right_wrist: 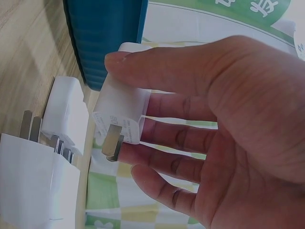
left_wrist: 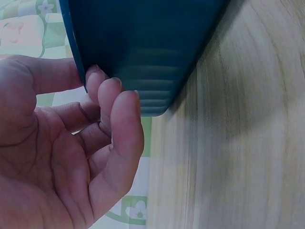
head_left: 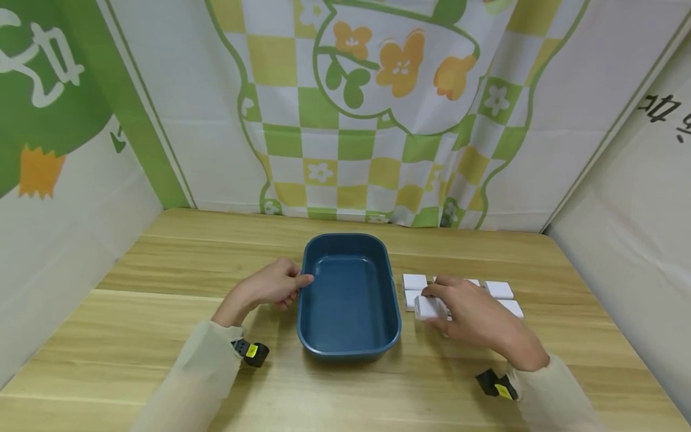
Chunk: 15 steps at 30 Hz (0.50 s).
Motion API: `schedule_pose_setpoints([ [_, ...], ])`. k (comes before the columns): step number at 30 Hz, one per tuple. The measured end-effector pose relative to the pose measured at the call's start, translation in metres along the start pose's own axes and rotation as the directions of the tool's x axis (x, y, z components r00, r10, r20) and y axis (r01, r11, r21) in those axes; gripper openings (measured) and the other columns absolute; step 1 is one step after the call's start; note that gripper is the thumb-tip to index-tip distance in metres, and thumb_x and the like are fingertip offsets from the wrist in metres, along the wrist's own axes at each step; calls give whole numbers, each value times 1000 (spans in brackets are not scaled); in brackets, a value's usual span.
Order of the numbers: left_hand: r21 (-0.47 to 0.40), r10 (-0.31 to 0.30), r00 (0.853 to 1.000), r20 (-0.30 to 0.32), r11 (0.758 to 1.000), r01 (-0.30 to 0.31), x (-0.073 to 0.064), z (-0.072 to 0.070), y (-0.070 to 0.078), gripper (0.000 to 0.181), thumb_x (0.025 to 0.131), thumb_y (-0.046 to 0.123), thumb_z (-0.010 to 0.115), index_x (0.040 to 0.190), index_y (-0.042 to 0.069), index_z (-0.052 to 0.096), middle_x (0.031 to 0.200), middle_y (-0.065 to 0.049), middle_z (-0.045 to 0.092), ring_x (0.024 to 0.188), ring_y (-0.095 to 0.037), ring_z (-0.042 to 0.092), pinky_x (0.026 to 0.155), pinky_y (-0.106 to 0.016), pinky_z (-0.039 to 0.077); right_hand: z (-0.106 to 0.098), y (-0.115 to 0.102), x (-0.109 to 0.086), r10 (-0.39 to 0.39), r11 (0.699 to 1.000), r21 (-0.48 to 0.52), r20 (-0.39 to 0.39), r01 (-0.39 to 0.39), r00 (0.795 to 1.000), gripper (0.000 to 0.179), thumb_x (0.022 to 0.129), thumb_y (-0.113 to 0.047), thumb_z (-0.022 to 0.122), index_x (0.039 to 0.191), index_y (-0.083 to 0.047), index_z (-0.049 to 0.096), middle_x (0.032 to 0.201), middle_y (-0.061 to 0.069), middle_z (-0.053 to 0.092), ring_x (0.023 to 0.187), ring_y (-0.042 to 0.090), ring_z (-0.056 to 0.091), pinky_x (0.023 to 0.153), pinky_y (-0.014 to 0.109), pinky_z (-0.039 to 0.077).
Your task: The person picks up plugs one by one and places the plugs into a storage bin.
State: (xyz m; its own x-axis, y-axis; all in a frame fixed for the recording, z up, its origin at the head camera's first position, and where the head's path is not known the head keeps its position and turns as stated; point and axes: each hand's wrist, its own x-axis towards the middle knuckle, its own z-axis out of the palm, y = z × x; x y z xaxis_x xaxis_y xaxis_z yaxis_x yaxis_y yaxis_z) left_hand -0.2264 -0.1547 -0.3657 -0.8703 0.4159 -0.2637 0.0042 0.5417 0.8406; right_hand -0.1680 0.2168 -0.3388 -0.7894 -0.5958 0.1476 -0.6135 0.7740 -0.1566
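Note:
A dark blue rectangular basin (head_left: 348, 354) sits on the wooden table, its inside bare. My left hand (head_left: 278, 282) pinches its left rim, thumb over the edge and fingers against the outer wall, as the left wrist view shows. My right hand (head_left: 475, 312) holds a white plug-in charger (head_left: 430, 308) between thumb and fingers, just right of the basin. In the right wrist view two flat metal prongs (right_wrist: 112, 140) stick out of this charger. It appears raised above the other white chargers (right_wrist: 24, 176), which lie close together on the table, partly hidden by the hand.
More white chargers (head_left: 499, 290) lie right of the right hand. The wooden table (head_left: 162, 336) extends on both sides of the basin. A checked, flowered curtain (head_left: 372, 144) hangs behind it, with fabric walls left and right.

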Motion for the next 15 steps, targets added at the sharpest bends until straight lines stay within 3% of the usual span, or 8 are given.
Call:
schedule_pose_setpoints([
  [15, 0, 1, 1000, 2, 1000, -1, -1, 0, 1, 41, 107, 21, 52, 69, 6, 50, 61, -4, 48, 52, -15, 44, 54, -30, 45, -1, -1, 0, -19, 1000, -2, -11, 19, 1000, 35, 80, -17, 87, 110, -5, 72, 101, 0, 65, 91, 19, 66, 76, 39, 56],
])
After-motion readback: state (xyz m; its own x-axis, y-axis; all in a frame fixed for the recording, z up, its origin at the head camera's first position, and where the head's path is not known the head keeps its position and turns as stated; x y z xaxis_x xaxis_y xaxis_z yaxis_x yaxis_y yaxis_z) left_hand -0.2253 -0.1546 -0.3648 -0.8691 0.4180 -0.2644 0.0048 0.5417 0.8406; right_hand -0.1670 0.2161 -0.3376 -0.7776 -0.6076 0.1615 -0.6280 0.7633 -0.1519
